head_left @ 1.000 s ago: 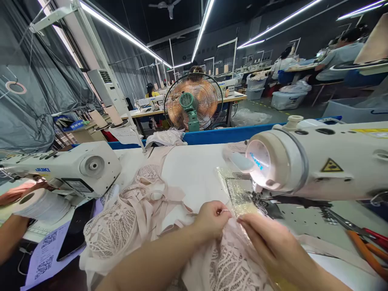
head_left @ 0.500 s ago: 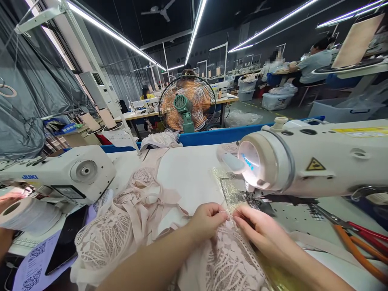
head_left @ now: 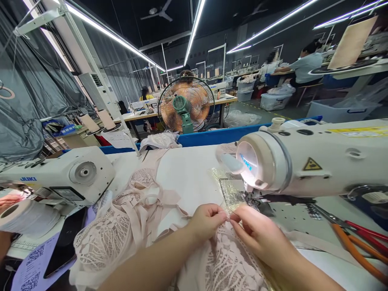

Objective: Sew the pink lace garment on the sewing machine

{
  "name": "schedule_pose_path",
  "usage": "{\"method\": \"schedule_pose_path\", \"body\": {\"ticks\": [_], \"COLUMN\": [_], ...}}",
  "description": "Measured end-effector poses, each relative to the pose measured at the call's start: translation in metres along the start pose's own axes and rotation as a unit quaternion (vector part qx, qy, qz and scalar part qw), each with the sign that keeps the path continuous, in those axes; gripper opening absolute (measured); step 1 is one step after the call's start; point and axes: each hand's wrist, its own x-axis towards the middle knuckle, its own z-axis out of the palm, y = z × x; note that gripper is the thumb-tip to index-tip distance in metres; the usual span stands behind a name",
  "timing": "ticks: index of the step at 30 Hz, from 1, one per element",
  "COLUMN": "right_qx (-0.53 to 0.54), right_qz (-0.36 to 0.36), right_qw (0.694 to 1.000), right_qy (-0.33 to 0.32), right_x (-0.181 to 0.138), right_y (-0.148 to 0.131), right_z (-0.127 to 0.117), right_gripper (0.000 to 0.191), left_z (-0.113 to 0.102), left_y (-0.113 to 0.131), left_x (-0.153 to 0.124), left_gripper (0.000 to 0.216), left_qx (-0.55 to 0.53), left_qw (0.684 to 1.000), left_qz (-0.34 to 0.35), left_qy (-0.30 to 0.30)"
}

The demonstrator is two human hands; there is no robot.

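My left hand [head_left: 209, 220] is closed in a pinch on the upper edge of a beige lace bra [head_left: 226, 258], whose patterned cup hangs toward me. Right beside it, my right hand [head_left: 253, 226] pinches at the same edge, fingertips almost touching the left ones. Any fine thread between the fingers is too small to make out. Just beyond my hands is the needle area of a white sewing machine [head_left: 306, 157]. To the left lies a pile of more beige lace bras [head_left: 106, 238] with straps tangled over them.
Orange-handled scissors [head_left: 354, 250] and a red-handled tool [head_left: 366, 230] lie at the right. A second sewing machine [head_left: 81, 169], a thread cone [head_left: 28, 216] and a phone [head_left: 66, 238] are at the left, with a co-worker's hand [head_left: 10, 202]. A green fan [head_left: 185, 105] stands beyond the table.
My right hand has shifted slightly left and its fingers have drawn closer to my left fingertips. The left hand's pinch on the bra is nearly unchanged.
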Motion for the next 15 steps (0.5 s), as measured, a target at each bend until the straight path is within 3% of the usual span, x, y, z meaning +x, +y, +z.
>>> {"method": "schedule_pose_path", "body": {"ticks": [9,15], "right_qx": [0.038,0.061], "right_qz": [0.014,0.023], "right_qw": [0.999,0.998], "right_qy": [-0.001,0.003], "right_x": [0.003,0.003], "right_y": [-0.004,-0.010], "right_z": [0.000,-0.005], "right_gripper": [0.019,0.018], "left_z": [0.001,-0.001], "left_y": [-0.002,-0.001], "left_x": [0.001,0.002], "left_gripper": [0.016,0.017], "left_qx": [0.032,0.022], "left_qw": [0.999,0.999], "left_qz": [0.019,0.021], "left_qy": [-0.010,0.022]}}
